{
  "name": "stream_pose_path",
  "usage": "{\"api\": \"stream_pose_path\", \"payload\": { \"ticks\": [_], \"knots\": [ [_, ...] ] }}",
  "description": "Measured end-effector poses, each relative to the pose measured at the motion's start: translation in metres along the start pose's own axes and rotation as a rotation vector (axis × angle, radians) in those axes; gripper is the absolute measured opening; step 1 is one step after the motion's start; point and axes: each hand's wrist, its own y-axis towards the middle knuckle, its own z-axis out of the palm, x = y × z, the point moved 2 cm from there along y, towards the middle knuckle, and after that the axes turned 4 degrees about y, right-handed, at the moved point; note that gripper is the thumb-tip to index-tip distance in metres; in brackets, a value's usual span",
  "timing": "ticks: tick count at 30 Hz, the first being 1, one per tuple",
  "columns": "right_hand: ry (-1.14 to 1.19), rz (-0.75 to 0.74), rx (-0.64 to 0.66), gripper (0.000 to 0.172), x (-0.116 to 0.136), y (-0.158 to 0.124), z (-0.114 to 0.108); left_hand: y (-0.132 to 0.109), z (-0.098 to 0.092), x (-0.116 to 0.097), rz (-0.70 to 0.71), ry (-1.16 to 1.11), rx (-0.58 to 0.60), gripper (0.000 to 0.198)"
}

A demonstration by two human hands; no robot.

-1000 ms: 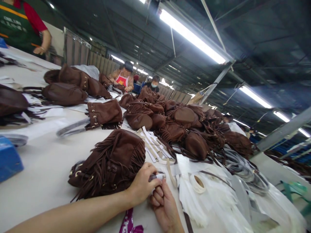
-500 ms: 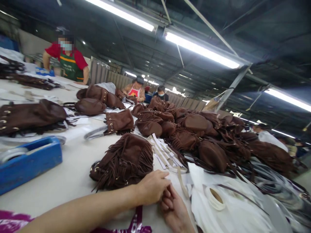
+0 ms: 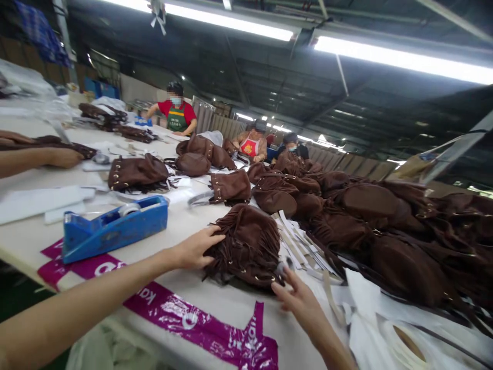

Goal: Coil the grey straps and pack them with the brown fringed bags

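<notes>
A dark brown fringed bag (image 3: 246, 241) lies in front of me on the pale table, its row of metal eyelets facing my side. My left hand (image 3: 196, 248) grips the bag's left side, fingers among the fringe and thumb lower down. At the bag's right front corner is my right hand (image 3: 298, 295), its thumb and fingers apart and slightly blurred. A small greyish spot by its fingertips is too blurred to name.
A blue tape dispenser (image 3: 115, 226) stands left, behind purple printed tape (image 3: 173, 316) along the table edge. Brown bags (image 3: 346, 226) are heaped at right, near paper strips (image 3: 302, 246) and a white roll (image 3: 406, 341). Another person's hand (image 3: 67, 157) reaches in at far left; co-workers stand beyond.
My hands have parted from each other and moved to either side of the bag. The bag has turned, bringing its eyelets from the left round to the front. The view has swung left.
</notes>
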Motion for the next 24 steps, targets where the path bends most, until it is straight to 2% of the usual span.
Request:
{"api": "stream_pose_path", "payload": {
  "ticks": [2, 4, 6, 9, 12, 15, 18, 22, 24],
  "knots": [
    [-0.224, -0.193, -0.049, 0.065, 0.019, 0.041, 0.005, -0.002, 0.014, -0.009, -0.084, -0.002, -0.07, 0.058],
    [-0.284, -0.273, -0.097, 0.052, 0.034, 0.073, 0.006, -0.002, 0.021, -0.02, -0.174, 0.005, -0.095, 0.06],
    [-0.315, -0.322, -0.124, 0.041, 0.043, 0.088, 0.007, -0.001, 0.023, -0.028, -0.221, 0.023, -0.082, 0.065],
    [-0.376, -0.406, -0.084, 0.028, 0.045, 0.076, 0.015, 0.003, 0.019, -0.032, -0.229, 0.057, -0.056, 0.058],
    [-0.402, -0.442, 0.055, 0.024, 0.037, 0.047, 0.03, 0.011, 0.014, -0.03, -0.26, 0.057, -0.07, 0.039],
    [-0.396, -0.506, 0.154, 0.035, 0.034, 0.03, 0.048, 0.022, 0.01, -0.026, -0.297, 0.047, -0.089, 0.033],
    [-0.514, -0.635, 0.209, 0.041, 0.04, 0.029, 0.065, 0.031, 0.01, -0.023, -0.323, 0.06, -0.099, 0.033],
    [-0.853, -0.75, 0.181, 0.015, 0.054, 0.031, 0.079, 0.04, 0.012, -0.018, -0.391, 0.104, -0.105, 0.032],
    [-0.917, -0.842, 0.236, 0.012, 0.057, 0.026, 0.079, 0.045, 0.011, -0.014, -0.43, 0.13, -0.115, 0.032]
  ]
}}
